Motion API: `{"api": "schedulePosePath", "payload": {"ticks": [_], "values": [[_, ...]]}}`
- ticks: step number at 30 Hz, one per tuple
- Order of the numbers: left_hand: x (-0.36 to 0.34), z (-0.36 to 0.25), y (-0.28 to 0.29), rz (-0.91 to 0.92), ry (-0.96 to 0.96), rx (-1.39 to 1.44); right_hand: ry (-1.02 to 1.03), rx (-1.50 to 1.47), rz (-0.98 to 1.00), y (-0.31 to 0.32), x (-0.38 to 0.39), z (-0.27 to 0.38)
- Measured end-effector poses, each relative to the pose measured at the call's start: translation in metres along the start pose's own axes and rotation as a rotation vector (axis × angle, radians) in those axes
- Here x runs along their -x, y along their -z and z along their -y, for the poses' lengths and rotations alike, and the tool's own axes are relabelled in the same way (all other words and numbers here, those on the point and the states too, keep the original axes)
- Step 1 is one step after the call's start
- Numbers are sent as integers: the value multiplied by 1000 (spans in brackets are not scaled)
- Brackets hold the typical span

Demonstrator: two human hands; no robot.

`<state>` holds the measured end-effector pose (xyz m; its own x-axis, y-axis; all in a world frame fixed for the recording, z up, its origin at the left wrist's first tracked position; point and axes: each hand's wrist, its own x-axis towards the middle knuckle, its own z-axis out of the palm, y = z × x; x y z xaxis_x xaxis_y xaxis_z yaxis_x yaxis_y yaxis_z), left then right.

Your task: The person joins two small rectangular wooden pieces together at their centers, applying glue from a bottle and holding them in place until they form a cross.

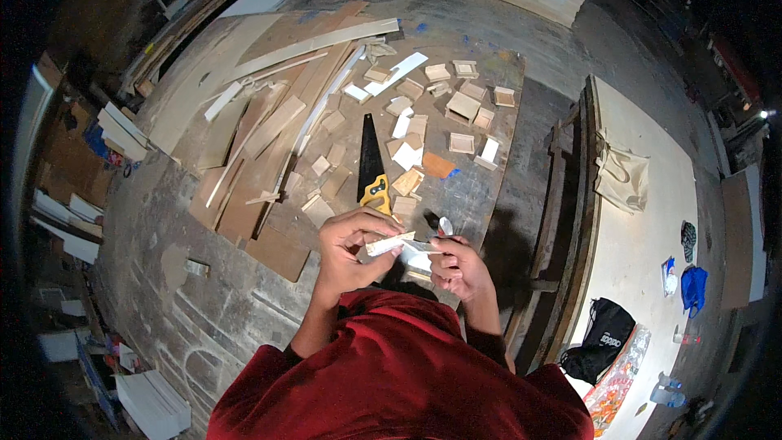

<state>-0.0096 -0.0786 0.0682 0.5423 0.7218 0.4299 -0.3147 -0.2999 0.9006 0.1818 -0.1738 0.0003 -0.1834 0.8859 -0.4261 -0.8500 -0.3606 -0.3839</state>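
Working over a cluttered surface (pixel 481 187), we grasp a small white-faced piece (pixel 388 244) in our left hand (pixel 346 246) and pinch a thin, flat piece (pixel 423 247), its kind unclear, in our right hand (pixel 458 266), the two pieces close together. Beyond our hands, a yellow-handled saw (pixel 371 151) lies among wooden offcuts (pixel 277 126) and small boxes (pixel 463 107).

Murky background, but the pale tabletop (pixel 652 261) looks bright. Dark shadow (pixel 507 236) runs along the lower right edge of the brown board (pixel 500 73). Straight lines bend outward (fisheye, lol), and far stuff's maybe soft.
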Motion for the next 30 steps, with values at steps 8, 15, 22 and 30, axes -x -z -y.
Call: {"api": "schedulePosePath", "payload": {"ticks": [8, 15, 22, 30], "values": [[3, 0, 18, -57, -41, -1, -50, -12, -20, -8, -4, -4], [-4, 2, 29, -73, -40, -83, 65, -33, -103, -17, -10, -3], [26, 27, 68, -214, 201, 11, 753, 785, -641, 82, -25, 23], [38, 45, 80, -305, 262, 245, 874, 1649, -811, 149, -62, 6]]}}
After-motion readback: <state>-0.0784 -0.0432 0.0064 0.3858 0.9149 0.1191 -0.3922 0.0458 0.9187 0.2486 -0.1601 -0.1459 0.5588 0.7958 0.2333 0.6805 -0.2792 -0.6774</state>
